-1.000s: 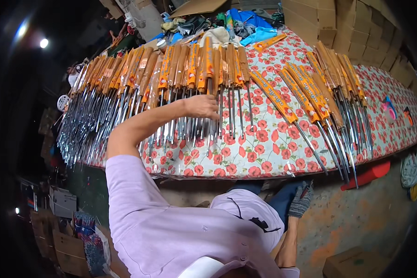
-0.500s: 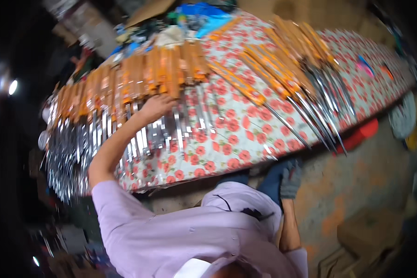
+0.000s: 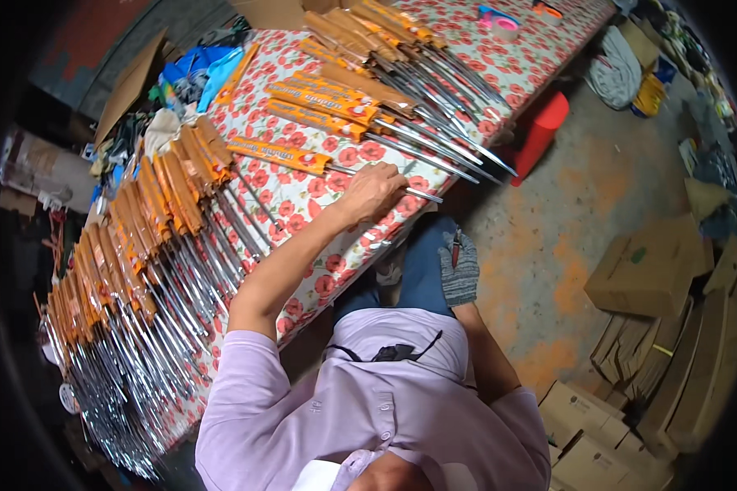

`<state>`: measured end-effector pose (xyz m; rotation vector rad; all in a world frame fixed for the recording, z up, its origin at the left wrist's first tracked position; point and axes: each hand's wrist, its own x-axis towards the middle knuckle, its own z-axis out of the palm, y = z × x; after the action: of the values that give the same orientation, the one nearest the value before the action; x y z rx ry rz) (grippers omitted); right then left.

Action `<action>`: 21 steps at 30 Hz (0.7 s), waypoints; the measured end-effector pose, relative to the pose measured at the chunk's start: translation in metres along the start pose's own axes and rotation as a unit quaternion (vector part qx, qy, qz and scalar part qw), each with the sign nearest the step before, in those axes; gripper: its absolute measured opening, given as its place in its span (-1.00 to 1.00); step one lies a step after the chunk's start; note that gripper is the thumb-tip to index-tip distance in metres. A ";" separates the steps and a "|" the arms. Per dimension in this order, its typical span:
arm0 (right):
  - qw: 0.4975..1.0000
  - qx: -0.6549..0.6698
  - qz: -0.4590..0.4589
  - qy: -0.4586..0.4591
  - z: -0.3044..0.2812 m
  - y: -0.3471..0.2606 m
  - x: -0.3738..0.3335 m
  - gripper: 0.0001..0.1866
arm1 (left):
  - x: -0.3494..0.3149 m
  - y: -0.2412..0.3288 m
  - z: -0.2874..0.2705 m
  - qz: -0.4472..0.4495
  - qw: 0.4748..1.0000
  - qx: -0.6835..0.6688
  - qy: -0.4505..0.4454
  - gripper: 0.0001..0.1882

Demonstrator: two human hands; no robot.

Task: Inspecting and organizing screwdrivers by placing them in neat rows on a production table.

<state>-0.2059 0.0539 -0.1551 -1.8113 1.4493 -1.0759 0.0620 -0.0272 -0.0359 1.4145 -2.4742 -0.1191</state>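
My bare left hand (image 3: 375,193) is closed over a metal rod (image 3: 424,195), whose other end sits in an orange printed sleeve (image 3: 282,156) on the table. The fingers are curled around the rod, and the palm hides part of it. By my thigh, beyond the table's edge, my right hand (image 3: 460,274) wears a grey knitted glove. It is closed on a small slim dark-red tool (image 3: 456,248) whose exact kind I cannot make out. Ahead of my left hand lies a group of similar sleeved rods (image 3: 327,102), their bare ends pointing right.
A long row of sleeved rods (image 3: 151,204) covers the table's left part. The table has a floral cover (image 3: 319,274). Tape rolls (image 3: 499,23) lie at its far end. A red stool-like object (image 3: 540,135) stands beside it. Cardboard boxes (image 3: 647,266) sit on the floor at right.
My left hand has left the long row and moved right onto the single rod. The view has turned, so the table now slants. The gloved right hand stays by my leg.
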 end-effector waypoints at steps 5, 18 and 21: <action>0.989 0.120 0.079 -0.019 -0.014 -0.002 0.004 -0.45 | 0.012 0.014 -0.007 -0.031 0.994 -0.097 -0.040 -0.76; 0.983 0.168 0.067 0.043 -0.022 -0.024 0.015 -0.56 | 0.021 0.063 -0.033 0.005 0.966 -0.258 -0.030 -0.78; 0.980 0.182 0.068 0.045 -0.022 -0.024 0.017 -0.57 | 0.022 0.064 -0.031 -0.002 0.965 -0.262 -0.035 -0.80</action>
<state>-0.2110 0.0443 -0.1205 -1.4042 1.3043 -1.2711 0.0074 -0.0109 0.0123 1.1935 -2.2507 -0.7715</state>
